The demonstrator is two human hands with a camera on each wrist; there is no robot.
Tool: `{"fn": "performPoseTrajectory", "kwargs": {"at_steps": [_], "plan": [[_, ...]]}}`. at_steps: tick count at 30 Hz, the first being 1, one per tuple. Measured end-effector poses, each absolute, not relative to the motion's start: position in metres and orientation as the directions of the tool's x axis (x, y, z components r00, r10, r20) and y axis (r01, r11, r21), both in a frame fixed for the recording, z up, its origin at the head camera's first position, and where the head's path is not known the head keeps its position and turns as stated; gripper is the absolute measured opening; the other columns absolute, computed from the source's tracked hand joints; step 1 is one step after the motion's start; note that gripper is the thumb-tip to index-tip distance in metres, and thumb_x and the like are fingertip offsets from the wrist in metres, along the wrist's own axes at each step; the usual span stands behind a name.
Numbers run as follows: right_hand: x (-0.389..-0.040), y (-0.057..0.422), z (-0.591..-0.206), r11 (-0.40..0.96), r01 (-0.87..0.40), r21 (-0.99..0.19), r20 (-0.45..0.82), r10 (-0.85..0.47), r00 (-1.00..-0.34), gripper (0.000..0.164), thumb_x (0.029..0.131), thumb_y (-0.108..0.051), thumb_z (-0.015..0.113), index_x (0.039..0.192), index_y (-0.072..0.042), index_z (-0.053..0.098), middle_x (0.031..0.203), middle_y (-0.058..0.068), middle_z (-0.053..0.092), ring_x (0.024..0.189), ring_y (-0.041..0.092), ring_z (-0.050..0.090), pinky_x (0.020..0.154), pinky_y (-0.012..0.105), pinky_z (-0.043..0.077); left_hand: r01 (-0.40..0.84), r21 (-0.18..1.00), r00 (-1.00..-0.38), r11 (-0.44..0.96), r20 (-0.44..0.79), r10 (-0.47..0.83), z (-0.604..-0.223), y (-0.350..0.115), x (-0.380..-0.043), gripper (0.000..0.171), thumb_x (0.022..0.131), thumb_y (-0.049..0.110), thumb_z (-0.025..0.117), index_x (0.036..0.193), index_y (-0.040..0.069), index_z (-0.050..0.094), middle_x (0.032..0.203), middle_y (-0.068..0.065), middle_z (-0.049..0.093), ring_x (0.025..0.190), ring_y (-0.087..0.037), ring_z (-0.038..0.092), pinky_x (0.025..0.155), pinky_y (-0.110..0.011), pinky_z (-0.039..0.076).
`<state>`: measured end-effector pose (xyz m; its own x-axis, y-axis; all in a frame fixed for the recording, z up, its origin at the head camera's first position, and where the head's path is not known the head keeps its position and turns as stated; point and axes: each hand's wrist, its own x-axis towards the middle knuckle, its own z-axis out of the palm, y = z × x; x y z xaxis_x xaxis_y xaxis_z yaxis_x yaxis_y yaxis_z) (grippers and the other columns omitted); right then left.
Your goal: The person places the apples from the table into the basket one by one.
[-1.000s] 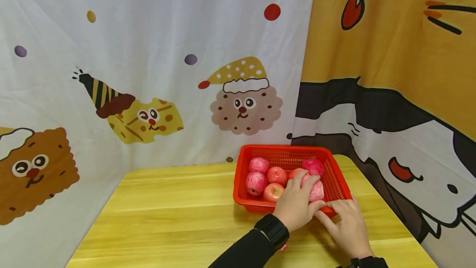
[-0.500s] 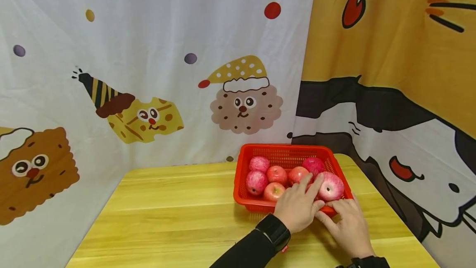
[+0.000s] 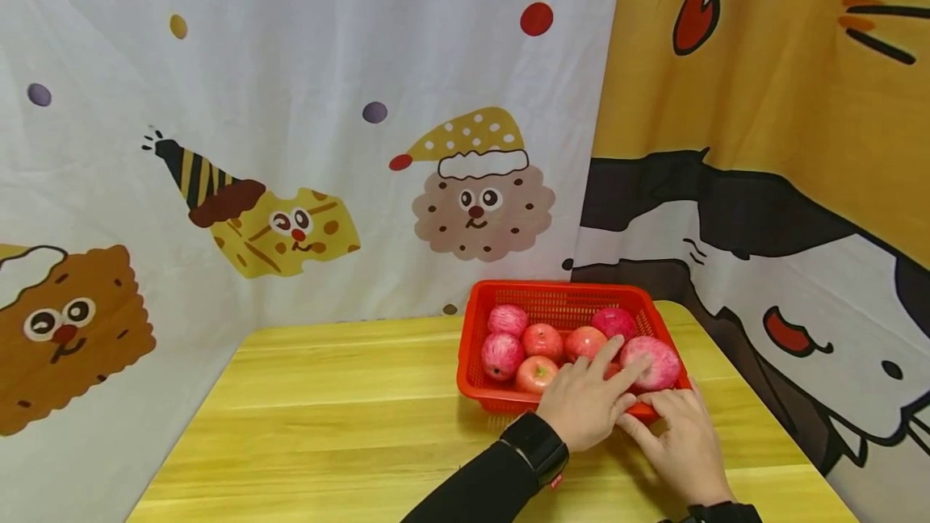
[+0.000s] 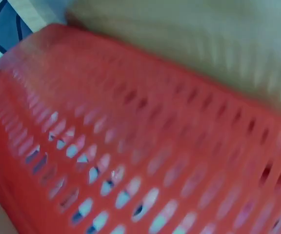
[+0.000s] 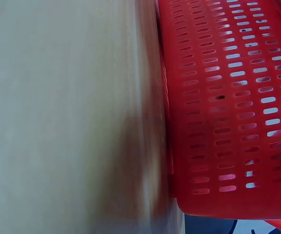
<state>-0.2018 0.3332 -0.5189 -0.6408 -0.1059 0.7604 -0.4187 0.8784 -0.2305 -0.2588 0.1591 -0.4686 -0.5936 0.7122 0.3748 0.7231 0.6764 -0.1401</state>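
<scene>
A red slotted plastic basket [image 3: 475, 384] holding several red and pink apples stands on the table in the head view. My left hand [image 3: 584, 403] reaches over its front rim with fingers spread and nearly straight. Those fingertips touch a large pink apple [image 3: 657, 368] in the basket's front right corner. My right hand [image 3: 686, 438] pinches the front rim near that corner between thumb and fingers. In the left wrist view the basket's slotted wall [image 4: 145, 141] fills most of the picture. The right wrist view shows the basket's side [image 5: 218, 126] beside the table surface; neither hand's grip shows there.
The yellow wood-grain table [image 3: 327, 418] extends left and in front of the basket. Behind it hangs a white cartoon-print curtain [image 3: 305, 63], and a yellow, black and white one [image 3: 763, 119] hangs at the right.
The large pink apple has moved from under my left hand rightward into the front right corner and turned. My left fingers loosened, then stretched onto it. My right hand stayed at the rim.
</scene>
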Motion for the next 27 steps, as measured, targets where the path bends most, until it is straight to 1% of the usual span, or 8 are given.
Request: {"fn": "performPoseTrajectory", "kwargs": {"at_steps": [3,6,9,10,14,22,24,27], "plan": [[-0.201,0.333,-0.520,0.877,-0.421,-0.231,0.767,-0.102,-0.633,0.047,0.074,-0.051,0.080,0.090,-0.008,0.072,0.086,0.007,0.070,0.088,0.029,0.052,0.108,0.065,0.019,0.738,-0.216,-0.556,0.640,0.343,0.757,-0.462,0.162,-0.261,0.057,0.101,0.053,0.042,0.154,0.046,0.023,0.162,0.006,0.003,0.114,-0.020,0.046,0.091,-0.035,0.047],[-0.200,0.333,-0.520,0.875,-0.430,-0.224,0.777,-0.106,-0.620,0.057,0.081,-0.063,0.069,0.091,-0.007,0.073,0.086,0.008,0.071,0.088,0.029,0.052,0.111,0.062,0.017,0.751,-0.239,-0.542,0.615,0.310,0.781,-0.457,0.165,-0.260,0.044,0.103,0.049,0.040,0.146,0.042,0.043,0.159,0.011,0.019,0.114,-0.017,0.046,0.091,-0.034,0.046],[-0.199,0.332,-0.519,0.869,-0.445,-0.214,0.788,-0.116,-0.605,0.059,0.082,-0.064,0.067,0.090,-0.006,0.073,0.086,0.008,0.071,0.086,0.029,0.052,0.111,0.061,0.018,0.753,-0.161,-0.588,0.638,0.270,0.763,-0.456,0.165,-0.258,0.038,0.105,0.048,0.035,0.137,0.039,0.053,0.147,0.017,0.041,0.114,-0.014,0.046,0.093,-0.036,0.045],[-0.199,0.332,-0.519,0.868,-0.449,-0.211,0.791,-0.118,-0.600,0.057,0.081,-0.061,0.070,0.090,-0.005,0.073,0.085,0.008,0.071,0.086,0.029,0.052,0.110,0.061,0.018,0.749,-0.137,-0.604,0.648,0.262,0.753,-0.456,0.165,-0.258,0.039,0.105,0.049,0.034,0.136,0.039,0.055,0.142,0.018,0.046,0.114,-0.013,0.046,0.094,-0.036,0.044],[-0.199,0.333,-0.518,0.866,-0.450,-0.218,0.795,-0.110,-0.597,0.047,0.071,-0.046,0.082,0.089,-0.004,0.072,0.084,0.007,0.070,0.086,0.028,0.052,0.108,0.064,0.021,0.731,-0.085,-0.639,0.677,0.261,0.723,-0.456,0.165,-0.258,0.042,0.105,0.053,0.029,0.136,0.040,0.056,0.137,0.020,0.051,0.116,-0.012,0.044,0.096,-0.039,0.042],[-0.198,0.334,-0.521,0.879,-0.421,-0.224,0.768,-0.107,-0.631,0.047,0.074,-0.050,0.080,0.088,-0.006,0.072,0.084,0.007,0.070,0.087,0.029,0.052,0.109,0.064,0.019,0.733,-0.150,-0.583,0.663,0.363,0.727,-0.468,0.162,-0.259,0.042,0.105,0.051,0.032,0.129,0.036,0.062,0.131,0.015,0.057,0.107,-0.013,0.049,0.087,-0.033,0.045],[-0.199,0.332,-0.520,0.878,-0.424,-0.224,0.770,-0.107,-0.629,0.042,0.071,-0.046,0.082,0.087,-0.008,0.072,0.084,0.004,0.070,0.086,0.027,0.052,0.106,0.063,0.023,0.728,-0.170,-0.570,0.664,0.388,0.724,-0.472,0.156,-0.260,0.043,0.105,0.052,0.032,0.129,0.033,0.062,0.127,0.013,0.059,0.106,-0.015,0.049,0.086,-0.032,0.045],[-0.201,0.331,-0.519,0.873,-0.432,-0.226,0.769,-0.112,-0.630,0.035,0.067,-0.038,0.087,0.084,-0.012,0.070,0.081,0.001,0.069,0.083,0.025,0.051,0.096,0.055,0.033,0.723,-0.174,-0.560,0.669,0.420,0.714,-0.478,0.136,-0.262,0.044,0.104,0.055,0.032,0.124,0.030,0.062,0.118,0.010,0.061,0.102,-0.015,0.050,0.087,-0.031,0.045]]}}
